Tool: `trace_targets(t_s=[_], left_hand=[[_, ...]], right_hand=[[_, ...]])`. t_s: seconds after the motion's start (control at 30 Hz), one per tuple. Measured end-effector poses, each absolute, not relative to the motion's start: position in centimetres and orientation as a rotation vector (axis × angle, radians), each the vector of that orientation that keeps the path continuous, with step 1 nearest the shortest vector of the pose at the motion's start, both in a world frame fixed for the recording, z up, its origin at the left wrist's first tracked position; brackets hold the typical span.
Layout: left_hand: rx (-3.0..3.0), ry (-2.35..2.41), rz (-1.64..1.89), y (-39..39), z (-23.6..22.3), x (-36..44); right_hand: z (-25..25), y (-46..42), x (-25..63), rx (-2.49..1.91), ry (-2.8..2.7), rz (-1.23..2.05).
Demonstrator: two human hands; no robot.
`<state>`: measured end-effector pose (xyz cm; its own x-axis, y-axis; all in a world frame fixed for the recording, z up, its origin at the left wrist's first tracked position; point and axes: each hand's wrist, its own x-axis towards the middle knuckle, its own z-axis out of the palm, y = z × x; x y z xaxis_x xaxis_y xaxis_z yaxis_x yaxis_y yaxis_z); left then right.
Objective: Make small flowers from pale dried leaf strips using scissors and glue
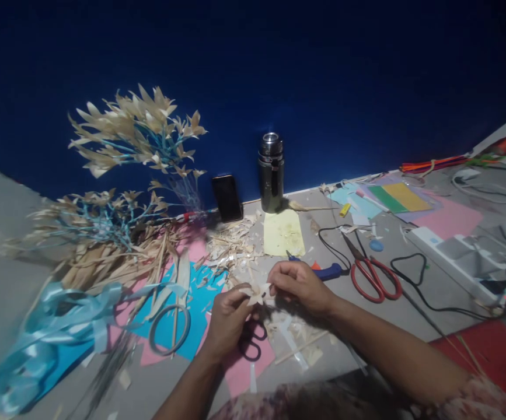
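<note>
Pale flower [257, 293] toward the tabletop's [384, 312] near edge
Our left hand [230, 315] pinches it; our right hand [299, 286] pinches a petal tip.

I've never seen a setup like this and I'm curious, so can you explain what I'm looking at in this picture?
There is no machine here: these are a person's own bare hands, seen from a camera worn on the head, looking forward and down. The left hand holds a small pale flower, and the right hand is at its edge. On the grey table lie red-handled scissors, light blue ribbon, coloured papers and a white power strip. At the back stand a dark flask and a phone, with blue-stemmed pale flowers to the left.
</note>
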<state>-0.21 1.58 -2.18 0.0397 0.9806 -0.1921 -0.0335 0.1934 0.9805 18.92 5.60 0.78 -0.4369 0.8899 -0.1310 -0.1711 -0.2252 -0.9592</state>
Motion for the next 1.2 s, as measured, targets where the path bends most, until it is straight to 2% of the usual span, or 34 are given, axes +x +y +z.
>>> trace_targets(t_s=[0.23,0.47,0.6,0.73,0.87,1.0,1.2], left_hand=[[1.227,1.208,1.098,1.4,-1.1,0.1],[0.79,1.051,1.01,1.4,-1.8,0.5],[0.689,0.952,1.073,1.6,-1.3,0.3],[0.969,1.227,1.232,1.5,-0.8,-0.1],[1.475,1.289,1.16,1.5,0.1,-0.5],[1.447,1.265,1.02,1.4,0.9,-1.0],[1.436,1.279,1.082,1.6,1.0,-0.8]], right_hand=[[1.1,5.2,18.8,-1.015,-1.422,1.683],[0.8,5.1,18.5,-0.977,-1.324,1.701],[0.9,5.4,18.7,-0.976,-1.312,1.662],[1.0,5.5,18.6,-1.041,-1.304,1.683],[1.3,5.3,18.4,-1.155,-1.37,1.59],[1.5,5.2,18.5,-1.186,-1.435,1.523],[0.9,4.7,18.2,-1.171,-1.494,1.513]])
